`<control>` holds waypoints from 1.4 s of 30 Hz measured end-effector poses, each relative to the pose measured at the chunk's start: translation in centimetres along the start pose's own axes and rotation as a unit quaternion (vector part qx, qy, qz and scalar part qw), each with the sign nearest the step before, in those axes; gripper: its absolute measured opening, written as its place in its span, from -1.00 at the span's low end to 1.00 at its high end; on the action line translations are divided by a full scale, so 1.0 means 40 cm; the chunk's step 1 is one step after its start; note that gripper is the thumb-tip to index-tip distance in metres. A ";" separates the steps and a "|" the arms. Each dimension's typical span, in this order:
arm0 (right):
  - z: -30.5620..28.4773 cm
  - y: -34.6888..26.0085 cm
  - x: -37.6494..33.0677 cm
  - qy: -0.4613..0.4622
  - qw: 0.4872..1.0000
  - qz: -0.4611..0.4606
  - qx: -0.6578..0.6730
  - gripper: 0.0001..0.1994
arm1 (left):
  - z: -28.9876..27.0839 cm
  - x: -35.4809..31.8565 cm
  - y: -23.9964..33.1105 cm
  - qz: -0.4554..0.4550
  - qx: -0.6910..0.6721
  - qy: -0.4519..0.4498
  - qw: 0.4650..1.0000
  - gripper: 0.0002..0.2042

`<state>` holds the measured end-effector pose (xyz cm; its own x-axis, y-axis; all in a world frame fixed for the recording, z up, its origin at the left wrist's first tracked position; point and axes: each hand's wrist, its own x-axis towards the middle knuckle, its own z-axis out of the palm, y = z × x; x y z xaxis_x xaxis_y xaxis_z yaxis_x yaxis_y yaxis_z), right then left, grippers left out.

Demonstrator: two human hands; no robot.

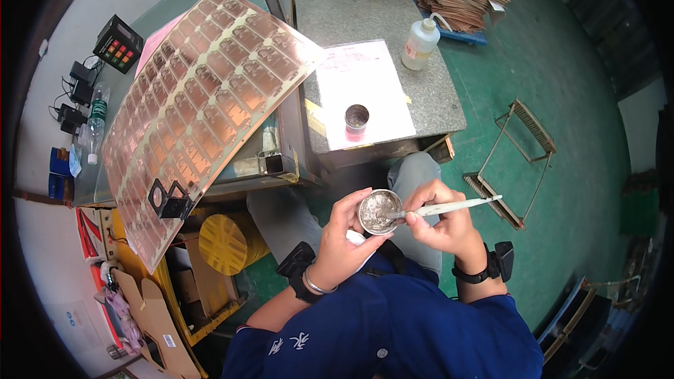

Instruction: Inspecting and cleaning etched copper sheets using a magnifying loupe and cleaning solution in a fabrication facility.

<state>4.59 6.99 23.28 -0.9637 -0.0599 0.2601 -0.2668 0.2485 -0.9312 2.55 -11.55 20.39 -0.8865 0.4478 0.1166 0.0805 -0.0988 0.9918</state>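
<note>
My left hand (335, 247) cups a small round metal cup (361, 223) in front of my lap, fingers wrapped round its side. Silvery, paste-like stuff (378, 208) coats the inside. In my right hand (449, 230) is a slim tool with a long whitish handle (460, 205), pinched near its working end. That end dips into the cup, and its exact shape is hard to make out. Something white (357, 238) shows beside my left palm. A second small open jar (357, 118) stands on a sheeted paper (365, 74) ahead of me.
A large copper-patterned panel (203, 77) leans across the glass table at left, with a black folding magnifier (168, 198) on it. A squeeze bottle (421, 43) stands on the grey stone top (330, 10). A wire rack (516, 161) lies on the green floor at right.
</note>
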 end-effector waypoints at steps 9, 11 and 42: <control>0.003 -0.006 0.004 0.016 1.000 0.020 0.001 -0.87 | 0.000 0.000 -0.001 0.011 0.003 0.005 1.000 -0.34; -0.002 0.000 -0.002 0.015 1.000 0.020 0.004 -0.87 | 0.001 0.000 -0.001 0.010 0.010 0.005 1.000 -0.34; 0.005 -0.006 0.002 0.011 1.000 -0.011 -0.011 -0.87 | 0.002 -0.004 -0.007 0.002 -0.006 0.005 1.000 -0.32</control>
<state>4.57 6.74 23.48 -0.9571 -0.0454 0.2862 -0.2877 0.2681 -0.9194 2.70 -11.53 20.10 -0.8907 0.4386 0.1197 0.0788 -0.1104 0.9908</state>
